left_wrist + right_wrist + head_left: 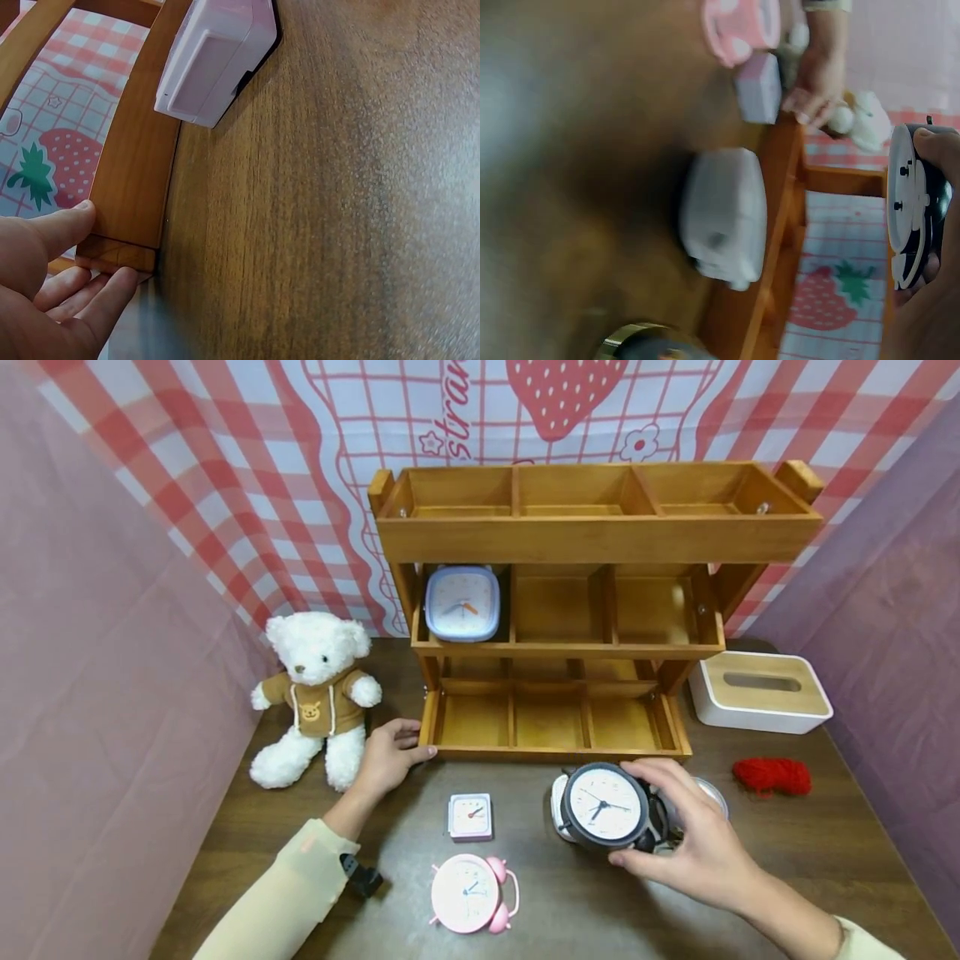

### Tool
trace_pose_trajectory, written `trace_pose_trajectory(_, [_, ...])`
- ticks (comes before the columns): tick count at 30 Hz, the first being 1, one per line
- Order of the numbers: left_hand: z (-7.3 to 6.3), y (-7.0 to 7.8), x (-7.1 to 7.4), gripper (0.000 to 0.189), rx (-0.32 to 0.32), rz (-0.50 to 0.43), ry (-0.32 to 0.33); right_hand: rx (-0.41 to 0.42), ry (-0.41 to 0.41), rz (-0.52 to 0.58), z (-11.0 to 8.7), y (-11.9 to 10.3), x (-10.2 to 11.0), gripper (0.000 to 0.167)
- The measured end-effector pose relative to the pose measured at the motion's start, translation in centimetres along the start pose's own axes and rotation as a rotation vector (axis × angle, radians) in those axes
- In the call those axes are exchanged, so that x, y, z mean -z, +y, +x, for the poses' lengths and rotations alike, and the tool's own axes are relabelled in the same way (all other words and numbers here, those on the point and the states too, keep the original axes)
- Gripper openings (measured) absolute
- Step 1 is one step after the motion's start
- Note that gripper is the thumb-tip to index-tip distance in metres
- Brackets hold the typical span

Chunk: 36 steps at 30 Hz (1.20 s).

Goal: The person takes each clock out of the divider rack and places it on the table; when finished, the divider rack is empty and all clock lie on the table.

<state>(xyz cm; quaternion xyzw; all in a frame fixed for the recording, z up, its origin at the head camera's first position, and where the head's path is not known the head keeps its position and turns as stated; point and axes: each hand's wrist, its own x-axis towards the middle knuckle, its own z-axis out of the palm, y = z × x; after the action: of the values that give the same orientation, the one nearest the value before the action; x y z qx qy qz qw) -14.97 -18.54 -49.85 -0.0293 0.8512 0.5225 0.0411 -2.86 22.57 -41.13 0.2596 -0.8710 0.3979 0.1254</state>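
My right hand (701, 843) holds a round black alarm clock (606, 806) by its rim, thumb on the near side and fingers on the far side. Its pale back (906, 202) shows in the right wrist view, up off the table. Partly hidden behind it stands a white clock (558, 810); a round clock (714, 795) is mostly covered by the hand. My left hand (386, 756) pinches the lower left corner of a wooden three-tier shelf (555, 753), thumb on the front board (135, 165). A blue clock (462, 603) sits in the middle tier's left compartment.
A small square clock (471, 817) and a pink twin-bell alarm clock (465, 893) stand before the shelf. To the left sits a white teddy bear (318, 693). A tissue box (765, 693) and red yarn (772, 775) lie on the right. A checked cloth (225, 485) hangs behind.
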Motion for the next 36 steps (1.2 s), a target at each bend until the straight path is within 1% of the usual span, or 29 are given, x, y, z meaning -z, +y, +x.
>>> trace_pose_trajectory(5, [0.0,0.2,0.2,0.050,0.005,-0.018,-0.002,0.100,-0.002,0.015,-2.4,1.0,-1.8,0.103])
trace_pose_trajectory(7, [0.1,0.2,0.2,0.051,0.005,-0.016,-0.002,0.106,-0.020,0.014,-3.3,1.2,-2.5,0.101])
trace_pose_trajectory(14, [0.2,0.0,0.0,0.051,0.008,-0.005,-0.004,0.025,-0.167,0.035,-6.2,1.7,-4.5,0.095])
trace_pose_trajectory(17, [0.1,0.0,0.0,0.051,0.006,-0.004,-0.002,0.039,-0.182,0.045,-6.9,1.9,-5.2,0.095])
trace_pose_trajectory(21, [0.0,0.1,0.0,0.051,0.000,-0.013,0.002,0.043,-0.184,0.015,-7.5,2.1,-5.8,0.096])
trace_pose_trajectory(23, [-0.1,0.1,0.0,0.051,0.000,-0.015,0.003,0.020,-0.196,-0.010,-7.8,2.3,-6.1,0.096])
trace_pose_trajectory(28, [-0.2,0.1,0.0,0.050,0.007,-0.008,0.008,-0.004,-0.201,-0.051,-8.4,2.8,-6.7,0.097])
trace_pose_trajectory(32, [-0.2,0.1,0.0,0.050,0.007,0.006,0.011,-0.041,-0.215,-0.056,-8.6,3.1,-7.0,0.097])
trace_pose_trajectory(36, [-0.3,0.1,0.0,0.049,0.003,0.002,0.008,-0.097,-0.252,-0.062,-8.7,3.0,-7.1,0.094])
